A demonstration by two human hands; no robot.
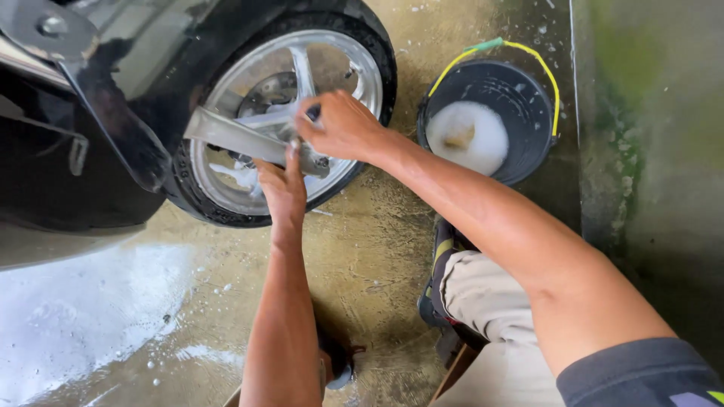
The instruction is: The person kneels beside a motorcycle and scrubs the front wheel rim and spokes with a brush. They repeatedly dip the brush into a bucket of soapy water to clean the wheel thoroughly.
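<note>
Right hand (343, 124): reaches in from the lower right, fingers curled shut at the hub of the wheel (283, 113). Something small and dark shows at the fingertips; whether the hand grips it cannot be told.

Left hand (283, 188): comes up from below, fingers straight and pressed flat against the lower part of the hub, just under the right hand. It grasps nothing that can be seen; whether it is fully released cannot be told.

Wheel: silver, with broad spokes, streaked with white suds, standing upright. A black tyre (226, 215) rings it and rests on the floor (362, 256). A flat silver arm (234, 136) crosses the wheel from the left toward the hub, ending beside both hands.

Mudguard (113, 120): black, glossy, wet, hanging over the left side of the wheel.

Bucket (528, 113): black, round, with a yellow wire handle and a green grip, standing on the floor to the right of the wheel and apart from it. White foam (467, 136) fills its left half, with a brownish lump lying in the foam.

Floor: wet concrete, flecked with suds, with a pale shiny patch at the lower left.

Knee (483, 294): in beige trousers, bent, under the right forearm.
</note>
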